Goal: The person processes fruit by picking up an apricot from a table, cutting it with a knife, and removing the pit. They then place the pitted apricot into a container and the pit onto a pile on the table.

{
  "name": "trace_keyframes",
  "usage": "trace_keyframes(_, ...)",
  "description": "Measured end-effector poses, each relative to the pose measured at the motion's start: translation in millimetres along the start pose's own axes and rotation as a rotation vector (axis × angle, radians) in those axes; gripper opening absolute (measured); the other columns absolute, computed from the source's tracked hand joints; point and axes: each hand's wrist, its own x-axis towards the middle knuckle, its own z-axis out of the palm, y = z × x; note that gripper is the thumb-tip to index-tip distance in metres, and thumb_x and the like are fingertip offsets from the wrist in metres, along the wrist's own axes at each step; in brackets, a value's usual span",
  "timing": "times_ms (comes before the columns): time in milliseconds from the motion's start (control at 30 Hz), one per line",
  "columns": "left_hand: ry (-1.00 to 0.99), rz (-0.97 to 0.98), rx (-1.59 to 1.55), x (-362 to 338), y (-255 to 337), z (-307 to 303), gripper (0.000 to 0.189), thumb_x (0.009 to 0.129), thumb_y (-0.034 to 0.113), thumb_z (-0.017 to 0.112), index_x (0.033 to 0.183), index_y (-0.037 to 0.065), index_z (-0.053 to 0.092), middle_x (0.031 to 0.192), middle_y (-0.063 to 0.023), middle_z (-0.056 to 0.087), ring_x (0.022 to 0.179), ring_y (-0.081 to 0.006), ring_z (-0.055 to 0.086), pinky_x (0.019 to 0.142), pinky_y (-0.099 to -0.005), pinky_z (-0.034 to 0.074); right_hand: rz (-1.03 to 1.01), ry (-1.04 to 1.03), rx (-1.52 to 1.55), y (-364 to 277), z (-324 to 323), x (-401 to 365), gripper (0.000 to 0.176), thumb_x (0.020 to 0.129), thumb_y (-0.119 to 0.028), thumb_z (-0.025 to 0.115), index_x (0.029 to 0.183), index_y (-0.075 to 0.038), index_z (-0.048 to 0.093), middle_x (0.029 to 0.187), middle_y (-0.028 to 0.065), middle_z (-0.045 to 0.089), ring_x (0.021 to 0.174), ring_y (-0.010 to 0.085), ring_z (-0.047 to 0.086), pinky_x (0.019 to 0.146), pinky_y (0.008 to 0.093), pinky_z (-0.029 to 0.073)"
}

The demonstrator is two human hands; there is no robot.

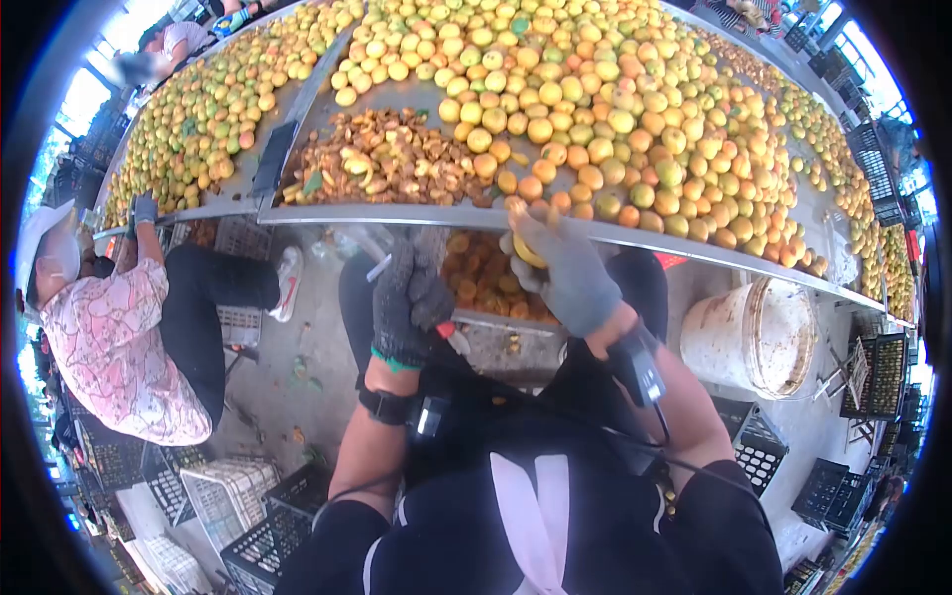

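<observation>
Table edge (387, 215) at centre frame: the right hand (567, 273) pinches a fruit (529, 255), probably light, soft, slippery, best held by its sides; left hand's (412, 295) grip unclear.

My right grip (567, 270) partly hid the yellow fruit (527, 255); the surface (347, 213) concealed some fruit pieces (488, 280) below.

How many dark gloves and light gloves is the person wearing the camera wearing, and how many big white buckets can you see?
Dark grey glove, on the left hand: 1
Light grey glove, on the right hand: 1
Big white bucket: 1
Total: 3
</observation>
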Motion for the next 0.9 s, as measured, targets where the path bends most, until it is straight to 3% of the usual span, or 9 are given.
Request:
trace_keyframes(233,0.003,-0.122,-0.191,9,-14,-45,0.028,0.104,0.032,0.041,0.092,0.01,0.054,0.058,0.004,0.036,0.039,-0.0095,0.034,0.037,-0.0232,0.029,0.049,0.163,-0.046,0,4,83,0.04,0.098,-0.05,0.048,0.1,-0.011,0.057,0.078,0.002,0.06,0.058,0.0083,0.051,0.048,0.0219,0.038)
trace_keyframes(300,0.006,-0.137,-0.207,11,-14,-56,0.028,0.104,0.032,0.041,0.091,0.011,0.053,0.058,0.0039,0.036,0.039,-0.0094,0.033,0.038,-0.0236,0.03,0.18,-0.227,0.173,26,-9,70,0.036,0.098,-0.045,0.048,0.102,-0.011,0.058,0.077,0.0026,0.06,0.057,0.01,0.052,0.047,0.0238,0.041)
trace_keyframes(367,-0.006,-0.158,-0.274,15,-14,-66,0.029,0.104,0.032,0.042,0.088,0.011,0.052,0.058,0.0037,0.036,0.038,-0.0096,0.033,0.038,-0.0241,0.03,0.387,-0.272,0.185,57,-23,50,0.031,0.1,-0.039,0.047,0.106,-0.011,0.058,0.088,0.0041,0.063,0.064,0.0138,0.056,0.05,0.0254,0.044)
trace_keyframes(500,0.004,-0.154,-0.196,23,-13,-63,0.028,0.103,0.032,0.043,0.087,0.012,0.052,0.057,0.0038,0.037,0.038,-0.0099,0.034,0.038,-0.0242,0.03,0.461,0.066,0.357,145,-62,39,0.028,0.099,-0.032,0.049,0.116,-0.011,0.055,0.106,0.0065,0.062,0.081,0.0188,0.061,0.062,0.0295,0.052)
trace_keyframes(567,0.019,-0.17,-0.176,25,-14,-60,0.027,0.103,0.031,0.043,0.086,0.012,0.052,0.057,0.0038,0.038,0.038,-0.01,0.034,0.038,-0.0242,0.029,0.031,0.156,-0.12,178,-92,39,0.034,0.098,-0.026,0.051,0.126,-0.006,0.054,0.103,0.0089,0.065,0.091,0.0193,0.063,0.073,0.0326,0.055)
trace_keyframes(633,0.045,-0.168,-0.078,24,-15,-55,0.027,0.103,0.031,0.045,0.085,0.012,0.052,0.056,0.0037,0.038,0.038,-0.01,0.035,0.037,-0.0241,0.028,0.093,0.135,-0.404,164,-101,36,0.037,0.097,-0.022,0.053,0.131,-0.009,0.047,0.124,0.0097,0.058,0.105,0.0239,0.061,0.09,0.0389,0.052)
trace_keyframes(733,0.068,-0.192,-0.052,22,-17,-53,0.027,0.102,0.031,0.047,0.083,0.013,0.052,0.056,0.0042,0.039,0.038,-0.0098,0.034,0.037,-0.0241,0.027,0.357,0.233,0.344,95,-63,29,0.032,0.097,-0.021,0.054,0.126,-0.007,0.052,0.122,0.0087,0.059,0.101,0.0237,0.062,0.09,0.037,0.053)
trace_keyframes(833,0.06,-0.2,0.011,22,-19,-49,0.028,0.1,0.033,0.051,0.079,0.014,0.051,0.056,0.0045,0.039,0.038,-0.0096,0.035,0.037,-0.0239,0.027,0.282,0.025,-0.024,33,-50,32,0.023,0.097,-0.019,0.055,0.116,-0.008,0.059,0.114,0.007,0.062,0.095,0.0208,0.064,0.086,0.035,0.053)
trace_keyframes(900,0.134,-0.199,0.018,21,-21,-47,0.024,0.098,0.029,0.056,0.081,0.012,0.054,0.057,0.0029,0.04,0.039,-0.0101,0.035,0.038,-0.0251,0.027,-0.074,-0.004,-0.942,-3,-61,51,0.021,0.094,-0.016,0.057,0.113,-0.01,0.062,0.108,0.0061,0.063,0.088,0.0222,0.065,0.079,0.0353,0.053)
